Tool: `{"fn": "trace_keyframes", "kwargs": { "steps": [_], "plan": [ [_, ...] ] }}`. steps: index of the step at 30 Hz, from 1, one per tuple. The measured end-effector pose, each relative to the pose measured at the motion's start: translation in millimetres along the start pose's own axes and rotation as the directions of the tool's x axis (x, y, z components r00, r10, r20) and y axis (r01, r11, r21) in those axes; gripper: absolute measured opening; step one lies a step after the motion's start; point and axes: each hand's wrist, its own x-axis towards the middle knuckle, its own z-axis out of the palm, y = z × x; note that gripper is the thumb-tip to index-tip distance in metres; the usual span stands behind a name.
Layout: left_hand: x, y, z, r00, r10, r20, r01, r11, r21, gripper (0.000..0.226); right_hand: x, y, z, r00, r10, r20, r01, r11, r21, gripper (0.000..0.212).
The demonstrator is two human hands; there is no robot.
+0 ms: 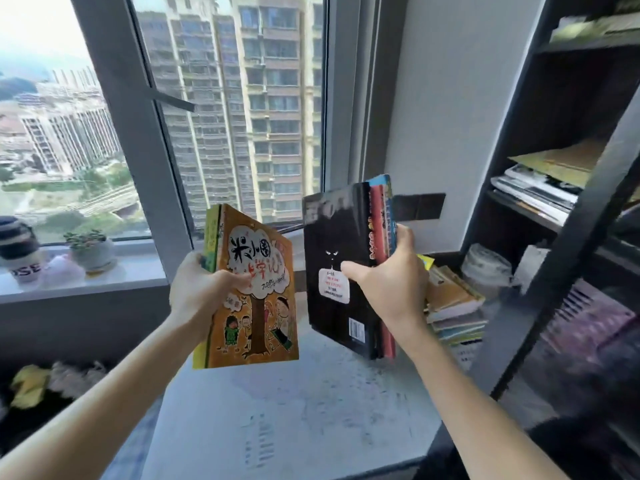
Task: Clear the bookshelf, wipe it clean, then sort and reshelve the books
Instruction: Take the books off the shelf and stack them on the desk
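Apartment towers fill the window (225, 98) behind a grey worktop (294, 410). Head view: the left hand (197, 289) grips an orange book (256, 306) with a green book (212, 237) behind it, thumb on the cover. Just right of those fingers, the right hand (391, 285) clasps an upright bundle of books (339, 244), black cover facing, over the worktop. Beyond its fingers (404, 237) a stack of books (453, 306) lies beside the dark bookshelf (568, 237).

Bright daylight comes through a large grey-framed window (131, 98) — beige high-rise apartment blocks (242, 98) stand outside. On the pale window sill (131, 271) sits a small green plant in a white pot (91, 251). A plain white wall (440, 116) separates the window from a tall black bookshelf (571, 98), above a grey speckled desktop (294, 410).
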Motion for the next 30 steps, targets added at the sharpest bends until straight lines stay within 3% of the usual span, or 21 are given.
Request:
{"fn": "trace_keyframes", "kwargs": {
  "steps": [6, 15, 25, 30],
  "plan": [
    [50.5, -22.3, 42.0, 0.994, -0.075, 0.085, 0.075, 0.997, 0.010, 0.044, 59.0, 40.6, 17.2, 0.975, 0.099, -0.197, -0.104, 0.995, -0.014, 0.057],
    [131.9, -23.6, 113.0, 0.961, -0.081, 0.264, 0.080, 0.997, 0.013, 0.043, 127.7, 96.7, 24.8, 0.912, 0.093, -0.400, -0.185, 0.963, -0.198, 0.065],
    [206.9, -49.8, 154.8, 0.895, -0.203, 0.398, 0.182, 0.979, 0.092, 0.050, 193.7, 131.3, 36.0, 0.879, 0.050, -0.474, -0.274, 0.866, -0.417, 0.067],
    [227.3, -18.4, 168.1, 0.854, -0.152, 0.497, 0.202, 0.978, -0.048, 0.047, 213.8, 150.0, 19.7, 0.856, 0.084, -0.510, -0.389, 0.755, -0.528, 0.069]
  ]
}}
